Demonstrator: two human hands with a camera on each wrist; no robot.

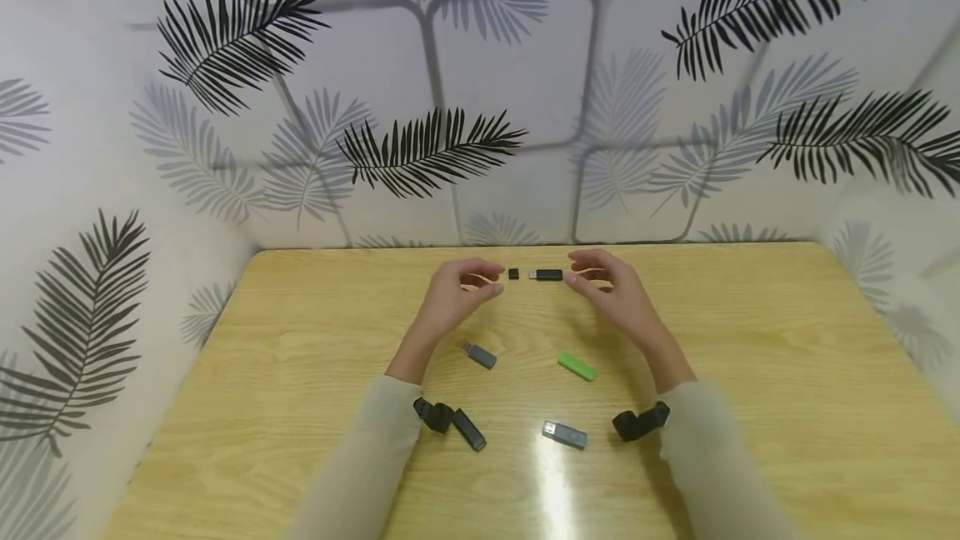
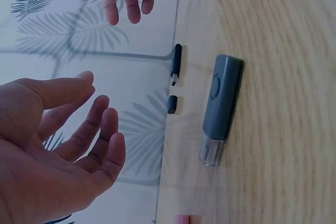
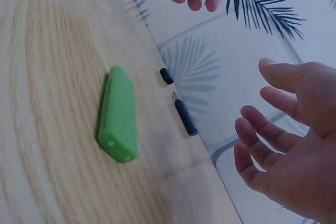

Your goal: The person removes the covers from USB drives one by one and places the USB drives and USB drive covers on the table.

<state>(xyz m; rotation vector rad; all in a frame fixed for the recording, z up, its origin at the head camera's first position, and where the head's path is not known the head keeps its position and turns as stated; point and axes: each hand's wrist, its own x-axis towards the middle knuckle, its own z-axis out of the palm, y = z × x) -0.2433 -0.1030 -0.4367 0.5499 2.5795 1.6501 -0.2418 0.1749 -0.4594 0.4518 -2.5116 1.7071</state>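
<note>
Near the table's back edge lies a black USB stick [image 1: 548, 275], its metal plug bare and turned left. Its small black cap [image 1: 513, 274] sits just beyond that plug, apart from it. My left hand [image 1: 467, 283] hovers left of the cap with loosely bent fingers and nothing in them. On the other side, the right hand [image 1: 604, 280] is above the table by the stick's right end, also holding nothing. Both wrist views show the thumb and fingers apart, with the stick [image 2: 177, 60] and cap [image 3: 166, 76] lying free of them.
Nearer me lie a grey USB stick [image 1: 480, 355], a green stick [image 1: 577, 367], a black stick [image 1: 469, 430] and a silver-grey USB stick [image 1: 565, 434]. The patterned wall [image 1: 517, 190] rises right behind the table [image 1: 787, 340].
</note>
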